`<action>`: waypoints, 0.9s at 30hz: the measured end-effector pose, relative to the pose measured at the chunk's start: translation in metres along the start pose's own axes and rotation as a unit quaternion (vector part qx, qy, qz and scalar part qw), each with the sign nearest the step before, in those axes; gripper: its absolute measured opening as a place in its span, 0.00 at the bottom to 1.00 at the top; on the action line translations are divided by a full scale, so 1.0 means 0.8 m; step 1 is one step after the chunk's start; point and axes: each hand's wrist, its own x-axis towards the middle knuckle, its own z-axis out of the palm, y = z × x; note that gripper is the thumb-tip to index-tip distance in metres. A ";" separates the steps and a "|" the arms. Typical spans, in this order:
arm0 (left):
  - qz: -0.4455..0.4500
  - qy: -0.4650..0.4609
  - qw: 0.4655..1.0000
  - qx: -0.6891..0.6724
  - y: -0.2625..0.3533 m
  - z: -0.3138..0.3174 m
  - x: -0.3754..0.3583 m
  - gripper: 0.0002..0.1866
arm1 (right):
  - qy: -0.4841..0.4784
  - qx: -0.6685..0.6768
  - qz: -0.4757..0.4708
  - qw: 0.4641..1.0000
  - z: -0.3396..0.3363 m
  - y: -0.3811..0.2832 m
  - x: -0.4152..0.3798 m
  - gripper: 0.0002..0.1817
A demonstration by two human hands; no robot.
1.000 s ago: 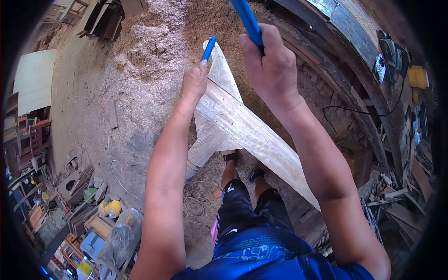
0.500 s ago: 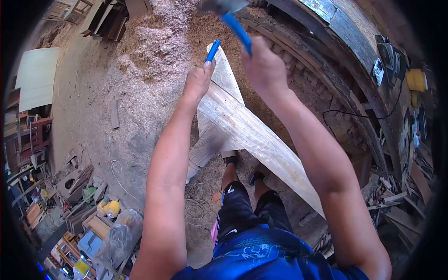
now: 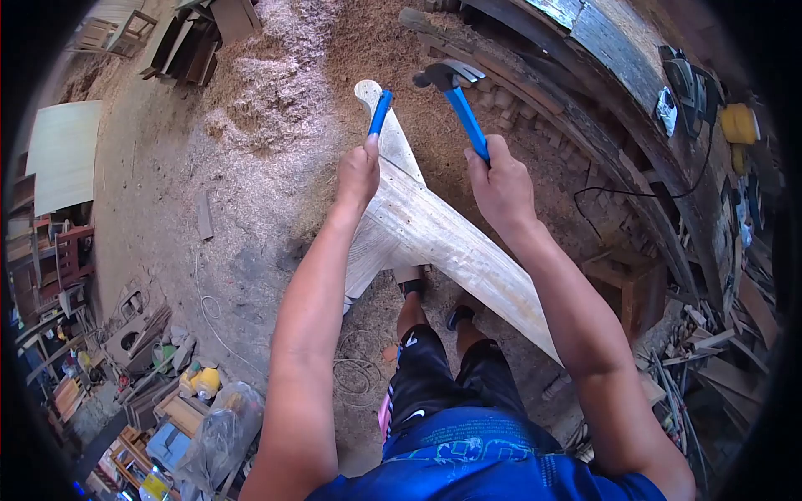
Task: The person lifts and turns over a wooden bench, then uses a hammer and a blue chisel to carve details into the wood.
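My left hand [image 3: 359, 174] is wrapped round a blue-handled tool [image 3: 380, 113], whose lower end is hidden by the hand. It is held upright at the edge of a pale wooden piece [image 3: 455, 242] with small dark holes along it. A narrower part with a rounded tip [image 3: 368, 90] stretches away behind the tool. To the right, my right hand [image 3: 504, 185] grips the blue handle of a claw hammer [image 3: 466, 113]. The dark hammer head is raised up and to the left of that hand, apart from the blue-handled tool.
Wood shavings [image 3: 276, 100] cover the ground ahead. Long curved timbers [image 3: 585, 142] run down the right side, with a power tool [image 3: 689, 92] and a black cable near them. A pale board [image 3: 67, 157] lies far left. Plastic bags [image 3: 219, 434] and scrap wood are at lower left.
The hammer and my right hand have come lower and a little to the right; the hammer head is now fully in view. My left hand has shifted slightly down in view.
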 end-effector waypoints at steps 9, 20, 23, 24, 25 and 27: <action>-0.029 -0.006 1.000 -0.009 0.010 -0.007 -0.007 0.37 | 0.016 0.026 0.021 0.999 -0.010 0.000 -0.013 0.11; -0.066 -0.041 0.997 -0.004 0.014 -0.013 -0.010 0.34 | 0.030 0.043 -0.016 0.998 -0.015 -0.019 -0.009 0.10; -0.076 -0.050 0.996 0.003 0.015 -0.014 -0.009 0.34 | 0.027 0.041 -0.024 0.999 -0.016 -0.025 -0.008 0.10; -0.082 -0.058 0.995 0.007 0.016 -0.015 -0.010 0.34 | 0.026 0.041 -0.024 0.999 -0.016 -0.026 -0.007 0.10; -0.083 -0.058 0.995 0.007 0.016 -0.016 -0.010 0.34 | 0.031 0.044 -0.035 0.998 -0.016 -0.028 -0.007 0.10; -0.079 -0.057 0.995 0.019 0.010 -0.012 -0.007 0.34 | 0.037 0.048 -0.045 0.997 -0.016 -0.031 -0.005 0.10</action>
